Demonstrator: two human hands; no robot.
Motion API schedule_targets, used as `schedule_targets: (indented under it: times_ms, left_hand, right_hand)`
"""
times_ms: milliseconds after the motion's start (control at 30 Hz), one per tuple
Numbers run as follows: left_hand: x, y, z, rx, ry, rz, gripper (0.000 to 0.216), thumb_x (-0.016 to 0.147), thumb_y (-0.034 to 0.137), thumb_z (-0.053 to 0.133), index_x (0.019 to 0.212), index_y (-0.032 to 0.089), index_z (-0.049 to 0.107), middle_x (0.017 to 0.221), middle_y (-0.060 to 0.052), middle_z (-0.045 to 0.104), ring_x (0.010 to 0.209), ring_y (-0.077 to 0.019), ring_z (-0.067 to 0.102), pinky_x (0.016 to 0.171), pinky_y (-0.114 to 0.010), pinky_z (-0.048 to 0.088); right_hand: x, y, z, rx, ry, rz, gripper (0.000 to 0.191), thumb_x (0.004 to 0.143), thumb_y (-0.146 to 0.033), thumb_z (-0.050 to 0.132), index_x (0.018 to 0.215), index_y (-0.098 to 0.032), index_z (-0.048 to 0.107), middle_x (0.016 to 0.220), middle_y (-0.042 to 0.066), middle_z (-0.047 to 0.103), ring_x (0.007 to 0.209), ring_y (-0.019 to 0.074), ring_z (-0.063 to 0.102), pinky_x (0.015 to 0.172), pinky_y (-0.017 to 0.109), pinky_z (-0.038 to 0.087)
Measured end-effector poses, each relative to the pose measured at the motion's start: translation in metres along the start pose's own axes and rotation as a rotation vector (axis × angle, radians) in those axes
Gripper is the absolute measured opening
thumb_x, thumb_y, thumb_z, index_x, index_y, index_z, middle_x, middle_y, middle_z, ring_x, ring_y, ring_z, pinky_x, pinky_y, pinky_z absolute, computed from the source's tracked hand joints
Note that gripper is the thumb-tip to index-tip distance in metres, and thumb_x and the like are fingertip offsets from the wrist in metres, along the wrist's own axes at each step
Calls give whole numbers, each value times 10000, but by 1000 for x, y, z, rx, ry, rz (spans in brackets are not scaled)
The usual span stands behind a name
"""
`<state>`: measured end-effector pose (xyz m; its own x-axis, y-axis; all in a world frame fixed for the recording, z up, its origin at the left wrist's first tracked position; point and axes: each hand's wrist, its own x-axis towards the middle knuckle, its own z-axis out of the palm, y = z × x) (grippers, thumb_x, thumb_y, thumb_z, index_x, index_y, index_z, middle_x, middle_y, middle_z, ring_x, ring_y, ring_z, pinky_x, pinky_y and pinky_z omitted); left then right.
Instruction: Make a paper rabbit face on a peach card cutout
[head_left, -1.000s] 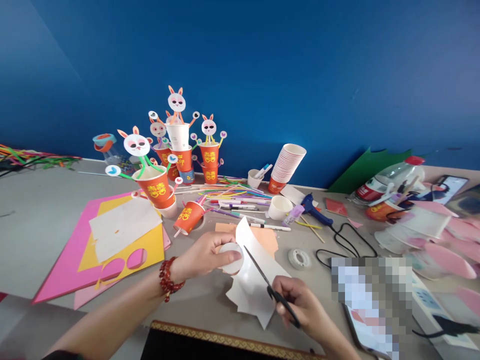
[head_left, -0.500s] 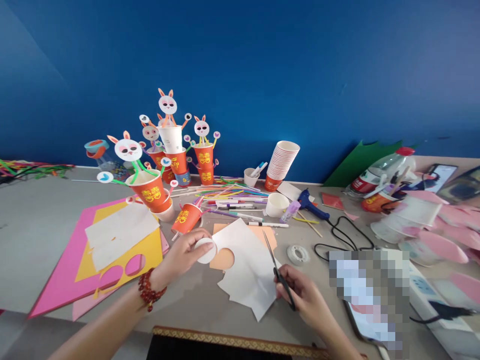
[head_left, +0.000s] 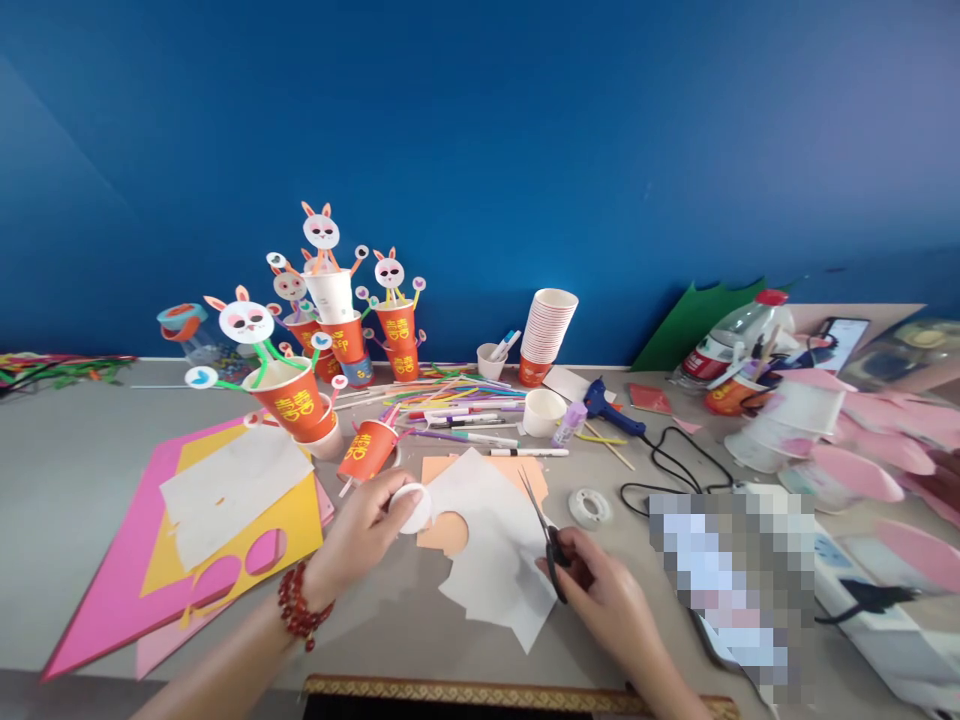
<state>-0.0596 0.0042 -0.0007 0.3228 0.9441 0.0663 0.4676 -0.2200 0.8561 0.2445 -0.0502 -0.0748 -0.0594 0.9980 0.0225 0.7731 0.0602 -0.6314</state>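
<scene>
Pinched in the fingers of my left hand (head_left: 371, 530) is a small white paper disc (head_left: 411, 510). My right hand (head_left: 600, 575) grips black-handled scissors (head_left: 553, 550), their tips pointing away from me and the blades slightly parted, apart from the disc. Between my hands lies a white sheet of paper (head_left: 495, 560) with ragged cut edges. Under it shows peach paper (head_left: 532, 470), also seen through a round cut-out at the sheet's left. An orange paper cup (head_left: 367, 450) lies tipped just beyond my left hand.
Cup figures with rabbit faces (head_left: 289, 400) stand back left. Coloured sheets (head_left: 97, 610) lie left. Markers (head_left: 465, 440), a stack of cups (head_left: 550, 330) and a blue glue gun (head_left: 611, 410) with its cable lie beyond. A tape roll (head_left: 590, 508), power strip (head_left: 847, 590) and another person's hand (head_left: 941, 485) are right.
The view has shifted slightly. My right hand has turned the scissors a little, and the blades are more visibly apart. Another person's hand has appeared at the right edge.
</scene>
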Motion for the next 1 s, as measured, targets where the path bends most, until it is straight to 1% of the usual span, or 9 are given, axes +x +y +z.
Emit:
schedule_targets:
  times_ms: [100, 233, 333, 400, 467, 533, 633, 767, 1000]
  left_hand:
    - [1, -1, 0, 151, 86, 38, 337, 963, 408, 419, 737, 181, 525, 685, 14, 511, 617, -129, 461, 568, -229, 335]
    - [7, -10, 11, 90, 4, -28, 350, 949, 441, 437, 735, 177, 524, 626, 33, 501, 544, -110, 438, 511, -215, 313]
    - [10, -15, 23, -11, -33, -47, 335, 940, 443, 443, 775, 171, 546, 673, 18, 558, 590, -127, 513, 532, -214, 373]
    - [9, -15, 30, 9, -67, 11, 289, 944, 399, 440, 819, 172, 569, 780, -14, 626, 714, -155, 583, 624, -234, 438]
    - [8, -12, 36, 68, -171, 117, 229, 946, 337, 436, 877, 184, 590, 983, -49, 678, 921, -183, 621, 835, -285, 464]
    - [8, -11, 40, 139, -318, 226, 186, 943, 296, 439, 922, 204, 599, 1193, -58, 652, 1148, -199, 571, 1075, -360, 331]
    - [11, -14, 45, 230, -459, 291, 179, 951, 289, 430, 959, 223, 596, 1353, -42, 575, 1323, -191, 446, 1195, -415, 68]
    - [16, -22, 48, 269, -430, 211, 224, 972, 320, 380, 1007, 228, 581, 1421, -47, 515, 1361, -176, 403, 1203, -433, 10]
    - [19, -23, 52, 358, -318, 99, 222, 967, 290, 371, 1025, 222, 573, 1471, -76, 449, 1403, -195, 336, 1182, -529, 110]
  right_hand:
    - [-2, 4, 6, -11, 65, -20, 195, 881, -427, 531, 921, -236, 516, 588, -35, 574, 523, 178, 564, 504, 250, 379]
    - [-3, 4, 11, -17, 145, -37, 184, 891, -420, 524, 901, -236, 522, 555, -37, 555, 490, 177, 550, 491, 256, 384]
    - [-4, 3, 10, 1, 162, -60, 211, 899, -446, 519, 897, -235, 524, 549, -38, 544, 481, 174, 541, 489, 258, 391]
    - [-5, 3, 9, 42, 160, -57, 234, 906, -465, 505, 897, -231, 518, 552, -35, 542, 485, 174, 540, 496, 261, 405]
    - [-5, 4, 8, 117, 144, -54, 235, 919, -455, 476, 926, -222, 513, 589, -17, 572, 509, 176, 555, 515, 265, 432]
    - [-5, 5, 7, 193, 117, -54, 223, 934, -426, 443, 955, -214, 510, 657, 11, 618, 536, 176, 567, 534, 270, 452]
    - [-4, 4, 6, 273, 93, -50, 222, 943, -411, 429, 978, -208, 513, 708, 32, 645, 542, 173, 569, 529, 268, 458]
    - [-3, 2, 5, 366, 131, -67, 277, 939, -450, 428, 981, -197, 534, 699, 37, 642, 565, 179, 595, 538, 265, 479]
    - [-2, 6, 7, 394, 171, -32, 288, 905, -476, 502, 975, -205, 565, 690, 35, 651, 557, 187, 604, 539, 274, 511]
